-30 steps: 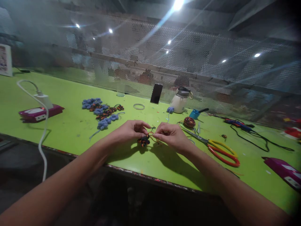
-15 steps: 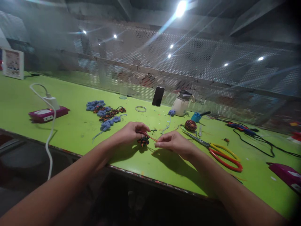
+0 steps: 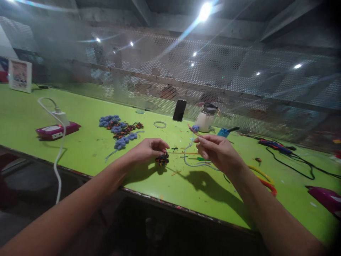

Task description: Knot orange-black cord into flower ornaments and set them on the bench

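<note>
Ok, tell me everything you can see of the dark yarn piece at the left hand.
The dark yarn piece is small, lumpy and rounded, mostly black with orange flecks, and looks knitted or crocheted. The left hand pinches its upper side, partly covering it. A thin strand runs straight from its top toward the right hand. I can't tell whether its underside touches the green table.

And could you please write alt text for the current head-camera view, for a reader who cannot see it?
A person's left hand holds a small dark-and-orange yarn piece at a green table, a straight strand running from it toward the right hand. Beyond are blue yarn pieces, a phone and a pale jug.
</note>
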Demonstrator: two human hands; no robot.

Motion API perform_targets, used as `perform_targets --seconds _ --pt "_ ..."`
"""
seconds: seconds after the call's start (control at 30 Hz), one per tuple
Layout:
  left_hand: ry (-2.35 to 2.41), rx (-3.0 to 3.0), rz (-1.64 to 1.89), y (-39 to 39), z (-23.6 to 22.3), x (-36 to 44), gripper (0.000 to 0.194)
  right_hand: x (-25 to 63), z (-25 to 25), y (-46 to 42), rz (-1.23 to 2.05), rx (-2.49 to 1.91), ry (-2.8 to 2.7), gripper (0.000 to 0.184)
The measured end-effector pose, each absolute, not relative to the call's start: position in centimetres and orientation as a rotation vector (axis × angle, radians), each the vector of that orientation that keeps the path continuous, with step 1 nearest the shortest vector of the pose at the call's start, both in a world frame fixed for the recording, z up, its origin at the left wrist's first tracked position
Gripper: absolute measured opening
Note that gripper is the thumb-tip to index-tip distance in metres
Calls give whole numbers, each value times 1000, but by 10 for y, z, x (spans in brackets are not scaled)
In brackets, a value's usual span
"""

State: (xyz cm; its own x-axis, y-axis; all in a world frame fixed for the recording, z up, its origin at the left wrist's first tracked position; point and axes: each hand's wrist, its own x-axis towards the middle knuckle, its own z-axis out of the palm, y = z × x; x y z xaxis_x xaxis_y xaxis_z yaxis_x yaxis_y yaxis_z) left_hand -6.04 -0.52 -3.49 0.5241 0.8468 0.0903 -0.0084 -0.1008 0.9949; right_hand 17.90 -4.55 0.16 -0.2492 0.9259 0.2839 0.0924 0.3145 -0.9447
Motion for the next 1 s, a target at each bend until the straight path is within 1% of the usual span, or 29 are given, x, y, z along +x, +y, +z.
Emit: perform_targets --seconds 0.1,0.13,0.2,0.27,0.3,0.33,0.37,0.47,0.53,0.67,0.83,0.93,1.0 --pt "719 1518 843 -4 -35 -62 30 190 2 -38 934 -1296 -1948 31" --pt "694 1525 842 -4 -35 -63 33 194 1 -34 808 -1409 -2013 30" --pt "626 1534 838 -2 -37 -65 38 202 1 -27 426 -1571 -1952 25" --pt "569 1525 825 -2 -38 -66 42 204 0 -24 55 -1598 -1743 23" --pt "554 1512 815 -2 -38 -66 43 201 0 -24 -30 -1561 -1674 22" --pt "546 1494 810 -3 -38 -66 44 196 -1 -26 -36 -1500 -1653 21" --pt "541 1475 808 -4 -37 -66 45 188 -3 -30 45 -1427 -1682 21" --pt "528 1442 831 -10 -34 -64 45 158 -9 -43 468 -1218 -1883 18" --pt "525 1425 846 -12 -31 -63 43 140 -15 -49 595 -1206 -1971 16" --pt "527 1362 846 -13 -29 -62 38 126 -28 -51 618 -1220 -1939 10" --pt "559 1274 830 -12 -28 -63 36 126 -36 -48 837 -1229 -1947 5" --pt "582 1230 846 -13 -27 -63 35 125 -36 -50 784 -1175 -1934 18" --pt "614 1192 871 -14 -27 -62 31 123 -35 -52 741 -1164 -1932 21"
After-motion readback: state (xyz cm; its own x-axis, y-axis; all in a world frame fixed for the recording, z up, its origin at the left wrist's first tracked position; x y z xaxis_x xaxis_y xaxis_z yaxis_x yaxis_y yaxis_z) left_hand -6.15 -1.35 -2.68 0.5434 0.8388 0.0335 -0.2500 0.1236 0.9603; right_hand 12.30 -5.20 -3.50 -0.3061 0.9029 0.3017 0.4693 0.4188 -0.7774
